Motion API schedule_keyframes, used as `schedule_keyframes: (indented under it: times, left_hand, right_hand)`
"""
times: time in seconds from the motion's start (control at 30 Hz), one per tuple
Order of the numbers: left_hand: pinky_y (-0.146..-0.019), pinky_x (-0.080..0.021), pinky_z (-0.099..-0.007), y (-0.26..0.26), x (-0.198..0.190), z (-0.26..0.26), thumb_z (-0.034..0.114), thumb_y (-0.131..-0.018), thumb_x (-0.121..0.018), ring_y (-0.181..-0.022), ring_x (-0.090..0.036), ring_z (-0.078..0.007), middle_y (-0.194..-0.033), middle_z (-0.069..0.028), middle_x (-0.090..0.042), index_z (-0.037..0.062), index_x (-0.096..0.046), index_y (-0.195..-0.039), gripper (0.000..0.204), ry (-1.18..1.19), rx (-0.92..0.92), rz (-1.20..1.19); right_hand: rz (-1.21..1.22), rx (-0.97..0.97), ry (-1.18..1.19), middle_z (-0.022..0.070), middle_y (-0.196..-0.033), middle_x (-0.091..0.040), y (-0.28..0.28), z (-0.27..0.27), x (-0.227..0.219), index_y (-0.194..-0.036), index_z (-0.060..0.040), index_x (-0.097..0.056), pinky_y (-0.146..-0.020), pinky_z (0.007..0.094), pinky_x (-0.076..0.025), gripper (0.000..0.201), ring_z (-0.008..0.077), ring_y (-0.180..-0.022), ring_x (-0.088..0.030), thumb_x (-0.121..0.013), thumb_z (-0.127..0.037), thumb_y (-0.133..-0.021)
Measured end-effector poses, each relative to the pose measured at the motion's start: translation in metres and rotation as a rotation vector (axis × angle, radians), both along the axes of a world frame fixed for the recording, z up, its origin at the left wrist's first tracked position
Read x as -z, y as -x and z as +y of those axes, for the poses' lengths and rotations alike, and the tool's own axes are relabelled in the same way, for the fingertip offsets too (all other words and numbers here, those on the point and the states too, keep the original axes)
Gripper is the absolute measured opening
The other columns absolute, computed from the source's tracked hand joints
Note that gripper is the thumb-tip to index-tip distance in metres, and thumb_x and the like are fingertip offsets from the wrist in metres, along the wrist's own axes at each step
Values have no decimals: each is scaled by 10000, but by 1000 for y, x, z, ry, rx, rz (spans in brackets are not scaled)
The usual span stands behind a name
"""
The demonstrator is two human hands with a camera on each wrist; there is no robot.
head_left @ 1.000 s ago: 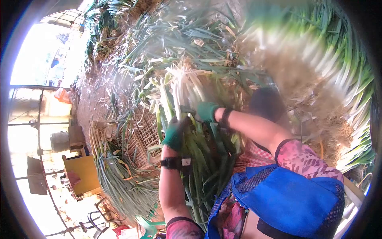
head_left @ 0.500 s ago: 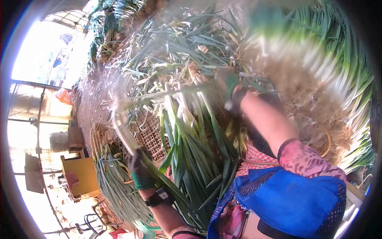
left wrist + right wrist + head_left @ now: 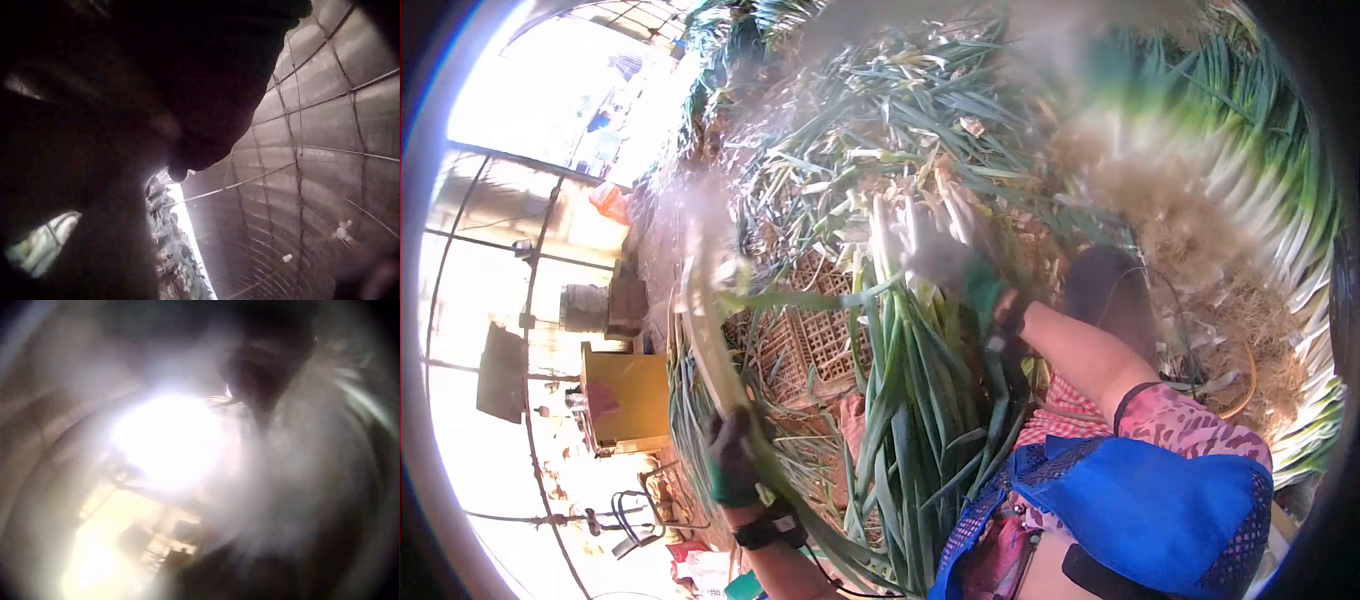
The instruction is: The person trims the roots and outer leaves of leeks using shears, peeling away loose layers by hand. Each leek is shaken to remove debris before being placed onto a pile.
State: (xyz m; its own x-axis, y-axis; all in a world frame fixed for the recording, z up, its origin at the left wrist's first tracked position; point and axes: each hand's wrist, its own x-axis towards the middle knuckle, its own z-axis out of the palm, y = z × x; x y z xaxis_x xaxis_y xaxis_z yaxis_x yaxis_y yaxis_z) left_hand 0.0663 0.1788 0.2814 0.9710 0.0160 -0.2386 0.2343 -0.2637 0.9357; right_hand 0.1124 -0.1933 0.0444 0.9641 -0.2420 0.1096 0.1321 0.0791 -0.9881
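In the head view my left hand (image 3: 735, 455), in a dark glove with a green cuff, grips a thick green onion (image 3: 712, 350) partway along its stalk. Its pale end points up and blurs, while the green leaves trail down past my wrist. One loose leaf (image 3: 800, 299) stretches sideways from this stalk toward the bunch. My right hand (image 3: 965, 272), gloved alike, lies over the white ends of a bunch of green onions (image 3: 910, 370); its fingers are blurred, and I cannot tell whether they hold a stalk. A dark hand silhouette (image 3: 206, 81) fills much of the left wrist view.
Behind the bunch are a woven plastic crate (image 3: 810, 335) and a heap of loose leaves (image 3: 880, 110). A long row of green onions (image 3: 1250, 170) curves along the right. More onion leaves (image 3: 690, 430) lie at left, near a yellow box (image 3: 625, 398).
Both hands were together at the bunch. My left hand has moved left with one green onion; my right hand drew away to the upper right, then came back over the white ends.
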Motion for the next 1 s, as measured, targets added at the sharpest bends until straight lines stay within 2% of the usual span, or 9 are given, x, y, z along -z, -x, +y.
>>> schedule_keyframes:
  times: [0.13, 0.2, 0.3, 0.37, 0.5, 0.63, 0.7, 0.87, 1.0]
  left_hand:
    - [-634, -520, -317, 21, 4, -56, 210, -883, -639, -697, -632, -193, -865, -83, -648, 7, -554, -1251, 429, 109, 158, 59]
    - [-639, -517, -316, 32, 9, -70, 193, -876, -636, -695, -632, -191, -857, -78, -642, 2, -545, -1271, 448, 250, 228, 107]
    - [-633, -512, -311, 53, 1, -88, 196, -862, -674, -668, -625, -189, -835, -67, -634, 2, -539, -1281, 480, 147, 252, 172]
    - [-634, -510, -310, 57, 0, -83, 186, -866, -683, -651, -621, -179, -827, -59, -632, 8, -555, -1256, 447, 102, 271, 192]
    - [-571, -498, -302, 60, 17, -28, 194, -875, -677, -631, -611, -171, -805, -42, -624, 34, -587, -1151, 331, 9, -41, 116]
    - [-543, -497, -296, 38, 49, 73, 223, -881, -686, -643, -606, -170, -794, -26, -609, 63, -582, -1083, 278, 177, -314, -93]
    - [-540, -498, -295, 21, 73, 122, 228, -886, -688, -653, -606, -172, -791, -26, -601, 72, -574, -1066, 264, 151, -462, -175]
    - [-616, -505, -303, 13, 57, 39, 201, -874, -695, -695, -628, -184, -818, -54, -623, 50, -584, -1066, 268, 101, -299, -173]
    - [-636, -506, -295, 7, 48, -19, 199, -883, -680, -709, -637, -174, -837, -54, -638, 42, -600, -1041, 237, 123, -69, -24]
  right_hand:
    - [-257, 54, 553, 267, -1341, -501, 5, 36, -117, -1455, 3, -323, -1054, 467, -409, 979, 394, -1233, -511, -796, -491, -754]
    - [-268, -48, 642, 247, -1424, -444, 2, 40, -144, -1387, 13, -423, -1074, 465, -399, 860, 394, -1301, -463, -776, -474, -772]
    - [-260, -218, 607, 178, -1037, -660, -30, 33, -143, -1232, -50, -583, -888, 461, -509, 556, 364, -985, -638, -756, -327, -782]
    - [-174, -317, 1231, 112, -971, -705, -66, -2, -154, -1003, -106, -697, -796, 364, -539, 196, 242, -859, -677, -610, -121, -828]
    - [-273, 279, 874, 91, -1048, -710, -131, -152, -86, -1102, -121, -720, -827, 335, -550, 258, 202, -910, -691, -620, -118, -864]
    - [-22, 453, 581, 128, -1065, -701, -94, -216, -72, -1103, -99, -710, -845, 348, -542, 276, 229, -953, -682, -651, -169, -843]
    - [162, 378, 599, 147, -1074, -697, -76, -201, -27, -1104, -87, -705, -854, 355, -538, 294, 242, -974, -678, -666, -194, -833]
    - [833, -238, 739, 194, -1096, -686, -28, -68, 108, -1106, -59, -693, -877, 373, -529, 359, 276, -1027, -668, -705, -257, -806]
    - [628, 211, 660, 241, -970, -678, 1, -1, 192, -1024, -13, -661, -872, 451, -509, 446, 387, -993, -651, -754, -324, -718]
